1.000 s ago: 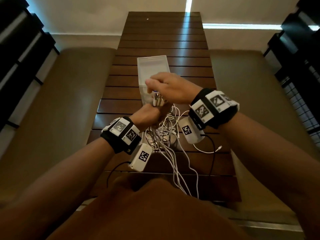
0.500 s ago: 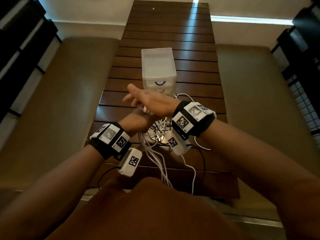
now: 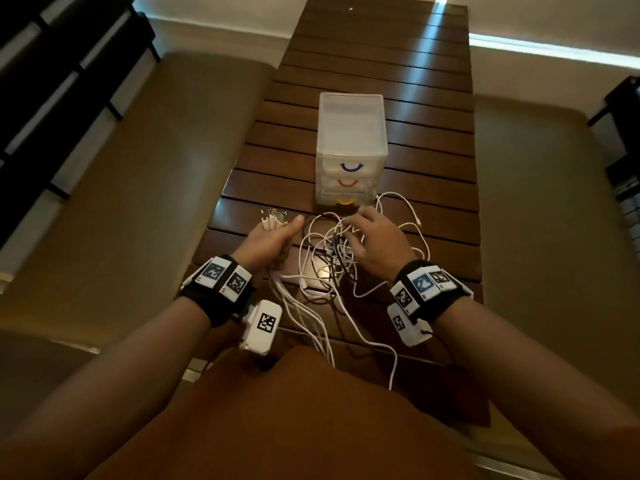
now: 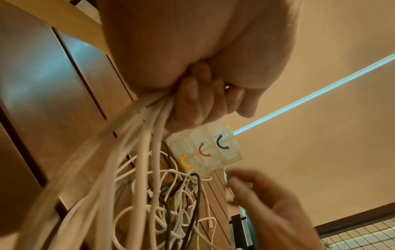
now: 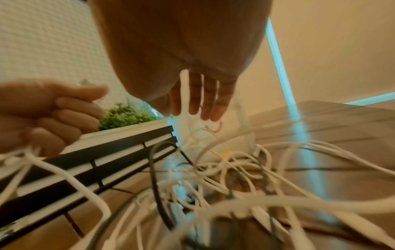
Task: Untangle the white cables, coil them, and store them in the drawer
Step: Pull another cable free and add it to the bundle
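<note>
A tangle of white cables [image 3: 329, 268] lies on the slatted wooden table [image 3: 433, 174], with a dark cable [image 4: 196, 194] running through it. My left hand [image 3: 273, 237] grips a bundle of white cables [image 4: 136, 135] in its fist; their plug ends [image 3: 273, 216] stick out above the thumb. My right hand [image 3: 367, 233] hovers over the tangle with straight, spread fingers [image 5: 198, 96] and holds nothing. A translucent three-drawer unit [image 3: 351, 147] stands just beyond the hands, all drawers shut, with blue, red and yellow handles [image 4: 203, 150].
Some cables hang over the table's near edge [image 3: 391, 368] toward my lap. Beige cushioned benches [image 3: 145, 188] flank the table on both sides. Dark railings [image 3: 52, 74] stand at far left and right.
My hands have come apart: the right one drew back from in front of the drawers to hover over the tangle, and the left shifted left with its bundle. The camera tilted down.
</note>
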Action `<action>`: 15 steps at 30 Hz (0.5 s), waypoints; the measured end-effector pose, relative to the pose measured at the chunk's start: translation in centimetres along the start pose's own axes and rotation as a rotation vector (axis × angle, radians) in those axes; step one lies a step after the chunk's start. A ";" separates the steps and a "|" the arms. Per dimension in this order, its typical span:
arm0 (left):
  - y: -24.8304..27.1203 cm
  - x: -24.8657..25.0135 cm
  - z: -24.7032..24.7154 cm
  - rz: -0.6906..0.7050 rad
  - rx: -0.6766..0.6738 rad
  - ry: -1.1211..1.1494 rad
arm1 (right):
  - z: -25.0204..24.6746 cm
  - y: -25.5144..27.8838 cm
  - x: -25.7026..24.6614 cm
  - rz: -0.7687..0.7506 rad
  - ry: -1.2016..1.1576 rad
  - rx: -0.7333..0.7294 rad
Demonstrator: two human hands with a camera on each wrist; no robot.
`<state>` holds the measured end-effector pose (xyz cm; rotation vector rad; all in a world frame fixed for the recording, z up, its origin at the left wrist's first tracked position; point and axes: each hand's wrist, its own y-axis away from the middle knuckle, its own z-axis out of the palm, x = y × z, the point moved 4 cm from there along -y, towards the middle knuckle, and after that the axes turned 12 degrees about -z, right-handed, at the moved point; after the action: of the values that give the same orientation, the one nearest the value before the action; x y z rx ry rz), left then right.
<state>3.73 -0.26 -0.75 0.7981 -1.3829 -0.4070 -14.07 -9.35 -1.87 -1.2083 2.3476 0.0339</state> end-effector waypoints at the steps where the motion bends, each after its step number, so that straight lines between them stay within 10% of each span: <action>1: -0.2 0.0 0.2 -0.007 0.012 0.000 | 0.2 -1.0 -1.1 -0.113 -0.014 0.014; 6: -1.0 0.1 0.5 -0.017 0.028 0.041 | 3.3 -3.4 -0.8 -0.163 0.196 -0.383; 15: -2.4 -1.0 -0.5 -0.063 0.078 0.075 | 6.4 -3.8 2.2 -0.094 0.353 -0.552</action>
<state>4.53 -1.04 -3.18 0.9138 -1.3126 -0.3697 -9.62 -11.78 -7.68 -1.6969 2.6784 0.5043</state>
